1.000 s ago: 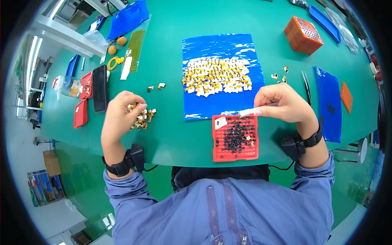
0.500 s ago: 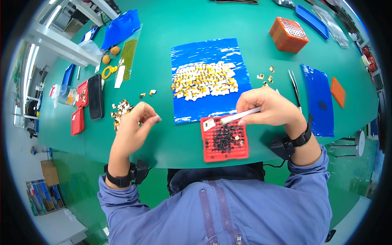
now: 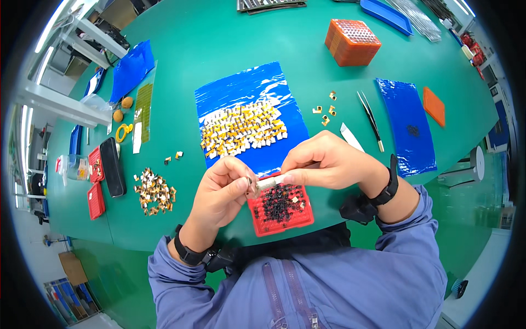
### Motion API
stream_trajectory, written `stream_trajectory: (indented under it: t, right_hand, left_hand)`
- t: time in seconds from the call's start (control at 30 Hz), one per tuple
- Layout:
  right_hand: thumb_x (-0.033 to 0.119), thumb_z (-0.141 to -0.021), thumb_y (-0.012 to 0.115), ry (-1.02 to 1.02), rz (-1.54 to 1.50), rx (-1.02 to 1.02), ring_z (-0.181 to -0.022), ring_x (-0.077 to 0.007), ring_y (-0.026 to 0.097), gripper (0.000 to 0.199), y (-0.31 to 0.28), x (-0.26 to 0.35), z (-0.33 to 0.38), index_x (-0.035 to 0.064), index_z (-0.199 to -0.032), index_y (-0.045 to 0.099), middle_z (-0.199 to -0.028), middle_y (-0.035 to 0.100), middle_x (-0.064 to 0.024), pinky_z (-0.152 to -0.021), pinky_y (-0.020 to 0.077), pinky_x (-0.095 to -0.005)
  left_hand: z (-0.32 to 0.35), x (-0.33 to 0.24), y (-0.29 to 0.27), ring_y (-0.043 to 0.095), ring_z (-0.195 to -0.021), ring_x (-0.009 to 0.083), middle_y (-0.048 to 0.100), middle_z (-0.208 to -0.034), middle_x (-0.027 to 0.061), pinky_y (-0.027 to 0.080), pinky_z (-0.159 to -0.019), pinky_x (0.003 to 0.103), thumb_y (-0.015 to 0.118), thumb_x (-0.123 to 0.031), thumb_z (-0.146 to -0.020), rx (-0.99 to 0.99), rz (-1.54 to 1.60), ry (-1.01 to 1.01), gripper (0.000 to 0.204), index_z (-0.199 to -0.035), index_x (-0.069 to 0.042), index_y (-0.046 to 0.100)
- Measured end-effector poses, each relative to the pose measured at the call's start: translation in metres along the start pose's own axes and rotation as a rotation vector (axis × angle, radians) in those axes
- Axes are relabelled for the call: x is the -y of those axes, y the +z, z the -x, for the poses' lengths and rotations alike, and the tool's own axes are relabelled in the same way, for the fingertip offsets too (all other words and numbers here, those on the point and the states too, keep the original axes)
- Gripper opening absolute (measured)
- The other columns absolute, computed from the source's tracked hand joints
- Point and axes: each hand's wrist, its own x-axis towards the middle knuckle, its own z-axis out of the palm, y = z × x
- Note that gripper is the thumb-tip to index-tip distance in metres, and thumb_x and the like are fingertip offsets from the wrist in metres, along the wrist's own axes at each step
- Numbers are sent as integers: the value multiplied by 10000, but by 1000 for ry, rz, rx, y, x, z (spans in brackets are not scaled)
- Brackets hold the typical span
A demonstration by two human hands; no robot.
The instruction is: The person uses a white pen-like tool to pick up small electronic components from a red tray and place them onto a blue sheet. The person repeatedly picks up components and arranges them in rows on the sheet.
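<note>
Looks like we're at the lining-up step: our left hand (image 3: pixel 222 189) pinches a tiny piece (image 3: pixel 252 187), our right hand (image 3: pixel 324 163) a white stick (image 3: pixel 270 183); next move needs steadiness.

Bright shot, fisheye bending the edges
Tube lights (image 3: pixel 50 26) are glowing at upper left, white glare is streaking the glossy blue sheet (image 3: pixel 235 84), the counter (image 3: pixel 186 71) is bowing toward the rim, and black is swallowing the corners; the middle's looking pretty crisp.
</note>
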Motion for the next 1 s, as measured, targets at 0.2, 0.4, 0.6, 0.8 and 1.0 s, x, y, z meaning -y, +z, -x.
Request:
stream_trajectory:
  t: [0.2, 0.4, 0.6, 0.8, 1.0]
  right_hand:
    - [151, -835, 670, 12, -56, -8, -515, -59, 437, 145, 0, -7, 0, 7, -825, 653, -600, 545, -11, -459, 323, -230]
    - [111, -743, 749, -28, 67, -6, -575, -92, 522, 150, -5, -10, -3, 17, -806, 649, -693, 598, -20, -499, 375, -235]
    - [123, -784, 722, 76, -146, 86, -533, -82, 496, 154, -1, -13, -1, 15, -822, 619, -646, 579, -17, -474, 351, -232]
    - [157, -863, 641, 8, -71, 94, -535, -66, 501, 156, -4, -12, -3, 11, -835, 595, -626, 574, -8, -481, 373, -226]
    - [199, -881, 620, 30, -121, 74, -548, -57, 500, 185, -5, -13, -2, 22, -828, 611, -617, 559, -9, -489, 387, -229]
  left_hand:
    - [-1, 8, -3, 572, -789, 146, 579, -857, 72, 463, -712, 284, 594, -45, -872, 34, -8, -9, 94, -900, -38, 505]
    - [1, 9, -1, 586, -809, 143, 580, -858, 59, 471, -712, 268, 616, -65, -864, 15, -7, -63, 119, -899, -49, 503]
    - [1, 7, 0, 580, -790, 135, 579, -856, 52, 465, -708, 260, 629, -78, -858, 16, 5, -84, 130, -895, -59, 506]
    - [1, 8, 0, 569, -787, 134, 572, -830, 45, 450, -710, 260, 633, -92, -858, 6, -47, -81, 138, -890, -62, 502]
    - [1, 7, 0, 544, -755, 128, 552, -807, 50, 438, -696, 268, 608, -116, -876, 6, -118, -83, 146, -879, -65, 471]
